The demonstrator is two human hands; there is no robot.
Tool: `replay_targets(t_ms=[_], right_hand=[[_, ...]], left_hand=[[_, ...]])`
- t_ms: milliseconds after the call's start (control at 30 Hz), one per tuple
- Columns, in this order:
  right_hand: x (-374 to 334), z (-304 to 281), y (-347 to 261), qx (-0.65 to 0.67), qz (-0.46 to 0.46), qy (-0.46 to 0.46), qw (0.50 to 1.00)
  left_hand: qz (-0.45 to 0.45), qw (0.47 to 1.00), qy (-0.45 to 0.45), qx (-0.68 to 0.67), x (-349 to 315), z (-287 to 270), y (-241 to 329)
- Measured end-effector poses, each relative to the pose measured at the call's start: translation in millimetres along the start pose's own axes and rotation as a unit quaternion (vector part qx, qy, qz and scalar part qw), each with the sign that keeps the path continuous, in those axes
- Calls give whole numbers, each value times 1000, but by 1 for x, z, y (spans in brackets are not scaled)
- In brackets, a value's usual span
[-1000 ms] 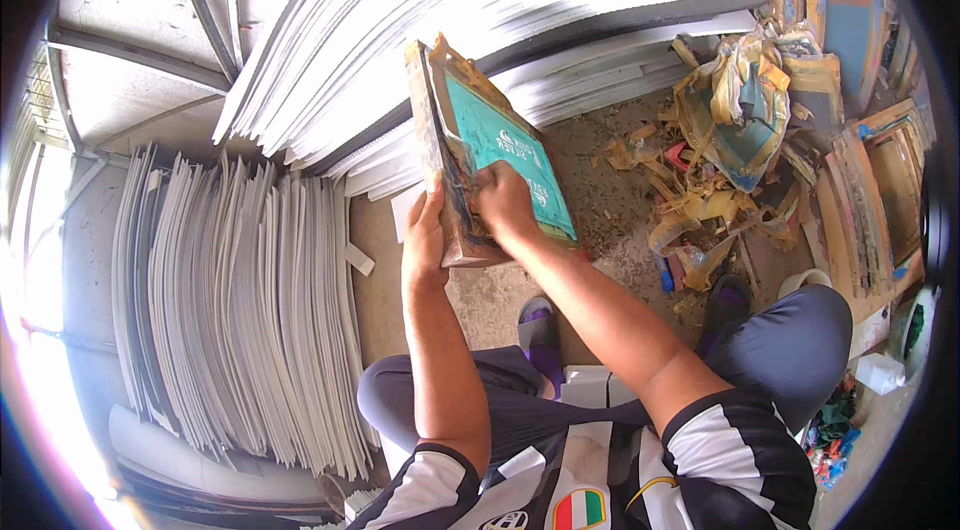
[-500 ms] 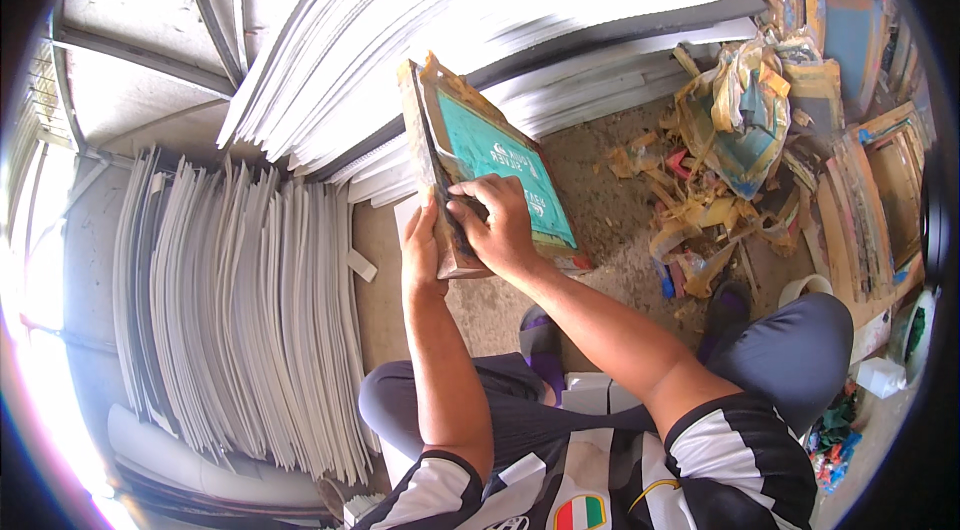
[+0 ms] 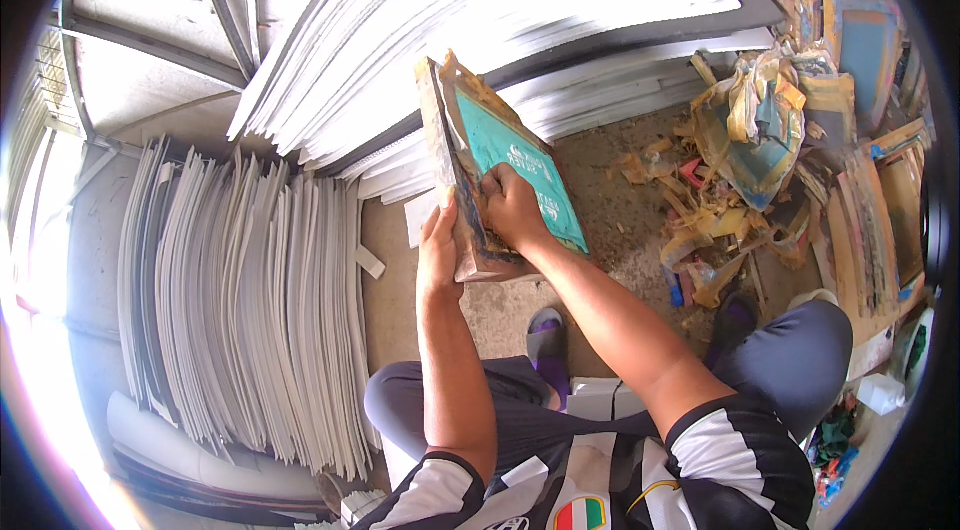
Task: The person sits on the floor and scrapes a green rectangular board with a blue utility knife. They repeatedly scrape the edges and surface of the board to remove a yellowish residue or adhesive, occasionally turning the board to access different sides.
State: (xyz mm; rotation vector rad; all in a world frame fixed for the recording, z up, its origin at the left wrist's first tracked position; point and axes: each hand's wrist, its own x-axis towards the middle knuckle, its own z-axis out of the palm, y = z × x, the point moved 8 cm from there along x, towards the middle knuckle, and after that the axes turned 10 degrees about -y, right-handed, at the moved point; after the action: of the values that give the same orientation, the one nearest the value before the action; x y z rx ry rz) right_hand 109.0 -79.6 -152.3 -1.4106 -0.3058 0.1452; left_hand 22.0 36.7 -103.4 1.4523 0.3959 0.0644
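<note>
A wooden screen-printing frame with teal mesh and pale lettering is held up tilted before me. Old brownish tape clings along its edges, with a loose flap at the far top corner. My left hand grips the frame's near left side, thumb up along the wood. Against the inner left border, over the mesh, my right hand is closed in a fist-like pinch. Its fingertips are hidden, so what they hold, possibly the tape edge, cannot be made out.
Tall stacks of white sheets stand at left and at the far side. To the right lie crumpled tape scraps, a torn screen and several other frames. My sandalled feet rest on the dirty floor.
My right hand has curled from spread, reaching fingers into a closed grip at the border. The frame appears slightly farther right in view; my left hand keeps its hold.
</note>
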Motion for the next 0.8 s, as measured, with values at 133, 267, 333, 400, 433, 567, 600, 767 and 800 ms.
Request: replay_targets(t_ms=[133, 267, 333, 400, 433, 567, 600, 767, 800], right_hand=[[-4, -7, 9, 111, -32, -3, 993], [-33, -23, -28, 96, -72, 46, 992], [-48, -32, -60, -32, -230, 84, 969], [-52, -26, -62, -65, -263, 55, 961], [-54, -23, -59, -58, -261, 47, 962], [-53, -17, -49, -33, -262, 15, 964], [-52, -16, -49, -29, -266, 11, 963], [-39, -7, -33, -40, -213, -6, 976], [-35, -6, -26, -52, -189, -7, 981]], left_hand=[[-3, 999, -2, -42, 4, -6, -11], [6, 998, 3, -70, 3, -8, -12], [5, 998, -12, -69, 1, 1, -7], [2, 997, -23, -69, 1, 1, -8], [2, 997, -28, -69, 0, 2, -7], [11, 998, -19, -60, 3, -4, -9], [8, 997, -15, -69, 3, -5, -10], [2, 998, -13, -69, 6, -10, -12], [4, 998, -15, -68, 7, -8, -11]])
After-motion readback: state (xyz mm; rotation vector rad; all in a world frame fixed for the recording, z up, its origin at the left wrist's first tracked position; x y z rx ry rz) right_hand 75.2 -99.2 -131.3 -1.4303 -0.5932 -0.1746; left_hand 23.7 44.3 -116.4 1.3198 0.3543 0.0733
